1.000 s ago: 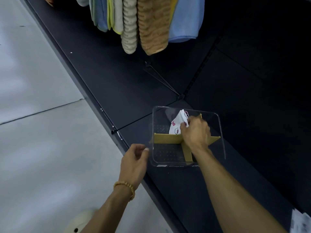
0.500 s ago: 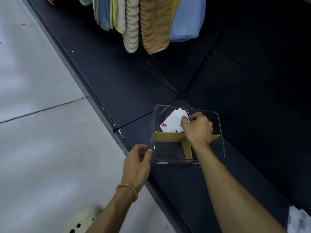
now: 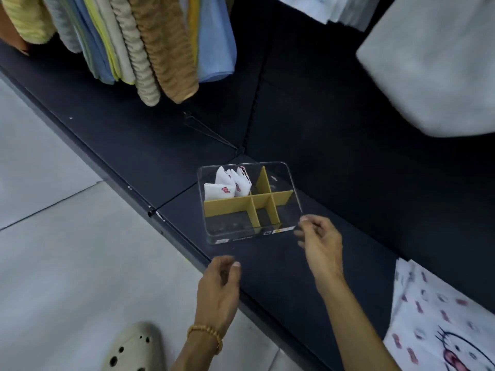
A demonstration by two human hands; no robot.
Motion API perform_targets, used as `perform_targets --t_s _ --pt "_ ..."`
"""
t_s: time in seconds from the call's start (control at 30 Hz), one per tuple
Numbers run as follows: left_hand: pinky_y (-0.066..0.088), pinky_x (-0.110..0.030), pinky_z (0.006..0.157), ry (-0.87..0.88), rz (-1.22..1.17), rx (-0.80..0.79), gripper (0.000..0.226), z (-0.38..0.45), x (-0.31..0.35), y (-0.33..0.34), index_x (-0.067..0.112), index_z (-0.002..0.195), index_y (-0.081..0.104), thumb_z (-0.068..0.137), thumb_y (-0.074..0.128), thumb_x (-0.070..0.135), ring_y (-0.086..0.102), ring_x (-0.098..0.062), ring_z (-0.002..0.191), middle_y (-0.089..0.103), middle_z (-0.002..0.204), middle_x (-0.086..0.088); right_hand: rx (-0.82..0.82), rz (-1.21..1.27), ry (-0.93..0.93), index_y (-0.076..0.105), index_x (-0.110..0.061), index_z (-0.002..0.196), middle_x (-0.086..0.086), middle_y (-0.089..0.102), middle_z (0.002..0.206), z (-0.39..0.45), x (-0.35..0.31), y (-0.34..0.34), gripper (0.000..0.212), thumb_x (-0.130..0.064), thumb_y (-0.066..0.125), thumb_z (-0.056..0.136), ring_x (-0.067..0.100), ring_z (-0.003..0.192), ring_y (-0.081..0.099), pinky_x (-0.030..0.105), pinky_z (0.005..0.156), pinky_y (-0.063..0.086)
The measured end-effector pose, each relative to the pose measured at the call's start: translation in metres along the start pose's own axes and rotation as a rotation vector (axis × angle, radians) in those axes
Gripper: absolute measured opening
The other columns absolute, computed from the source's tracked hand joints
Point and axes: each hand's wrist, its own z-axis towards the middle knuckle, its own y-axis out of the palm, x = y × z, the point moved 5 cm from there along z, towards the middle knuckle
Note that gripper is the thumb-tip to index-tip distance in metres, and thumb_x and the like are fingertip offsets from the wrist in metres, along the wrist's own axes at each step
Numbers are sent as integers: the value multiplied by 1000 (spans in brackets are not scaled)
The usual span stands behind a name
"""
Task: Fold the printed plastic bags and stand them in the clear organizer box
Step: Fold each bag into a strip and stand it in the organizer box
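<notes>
A clear organizer box (image 3: 293, 191) with a yellow cardboard cross divider (image 3: 257, 204) sits on the dark shelf. Folded white bags printed with pink bows (image 3: 229, 183) stand upright in its far left compartment. My right hand (image 3: 318, 243) hovers just off the box's near right corner with fingers loosely curled and nothing in them. Near the shelf edge, in front of the box, my left hand (image 3: 221, 285) hangs relaxed and empty, a bead bracelet on its wrist. An unfolded printed plastic bag (image 3: 439, 319) lies on the shelf at the lower right.
Towels (image 3: 150, 46) in several colours hang above the dark shelf (image 3: 334, 162) at the top left. A blurred white object (image 3: 434, 62) fills the upper right. Pale floor tiles lie to the left, with a beige clog (image 3: 134, 349) at the bottom.
My right hand has let go of the folded bag and drawn back out of the box to its near right corner. The bag now stands in the far left compartment. The view has shifted.
</notes>
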Motion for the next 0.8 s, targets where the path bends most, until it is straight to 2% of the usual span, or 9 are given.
perform_targets --t_s 0.17,0.27,0.4,0.47,0.53,0.6,0.67,0.7,0.8 --pt "41 -1 63 19 -1 -142 7 -55 1 46 31 93 59 95 57 25 59 3 83 65 94 15 158 74 74 63 -28 97 -4 70 101 -45 31 -94 8 -24 56 97 2 83 70 26 73 53" --pt "43 -4 63 27 30 -264 8 -87 0 82 33 93 58 96 56 26 59 -3 85 64 95 9 269 100 133 64 -28 96 -4 70 101 -75 54 -151 11 -22 54 98 4 84 70 26 74 53" --pt "44 -15 73 42 67 -428 9 -127 0 134 31 97 59 97 55 23 61 -12 90 64 99 3 434 127 237 63 -25 100 -3 68 104 -114 94 -226 11 -22 52 98 9 89 70 30 79 53" --pt "45 -17 76 47 98 -500 9 -146 -5 158 30 99 60 97 54 23 62 -11 93 64 102 5 523 123 303 62 -20 105 -2 67 105 -134 120 -264 13 -24 52 99 13 94 68 31 80 53" --pt "44 -16 77 83 170 -569 9 -163 -11 183 27 103 61 97 54 24 61 -7 95 63 104 8 625 84 370 62 -18 107 -1 67 108 -158 148 -303 16 -27 52 99 18 100 65 26 75 50" --pt "43 -14 76 162 282 -636 9 -178 -18 207 27 103 60 96 55 24 60 -6 96 63 104 9 706 -2 451 60 -21 109 2 65 116 -182 178 -336 18 -31 49 100 19 103 58 29 83 45" --pt "45 -21 86 254 429 -727 16 -190 -28 232 25 111 60 96 56 26 57 -13 105 60 110 7 740 -92 538 59 -19 118 4 61 125 -201 203 -360 28 -35 46 100 22 110 54 36 95 43" --pt "43 -25 94 288 506 -781 24 -195 -35 244 23 119 58 96 56 29 53 -15 113 57 120 6 743 -119 576 58 -17 125 5 60 129 -207 214 -368 34 -37 46 100 24 115 54 38 98 42" --pt "27 -33 115 399 700 -904 53 -202 -52 270 21 141 43 92 59 34 31 -17 138 36 149 3 711 -211 636 53 -10 134 13 55 136 -213 239 -379 46 -39 49 98 31 125 50 43 103 41"
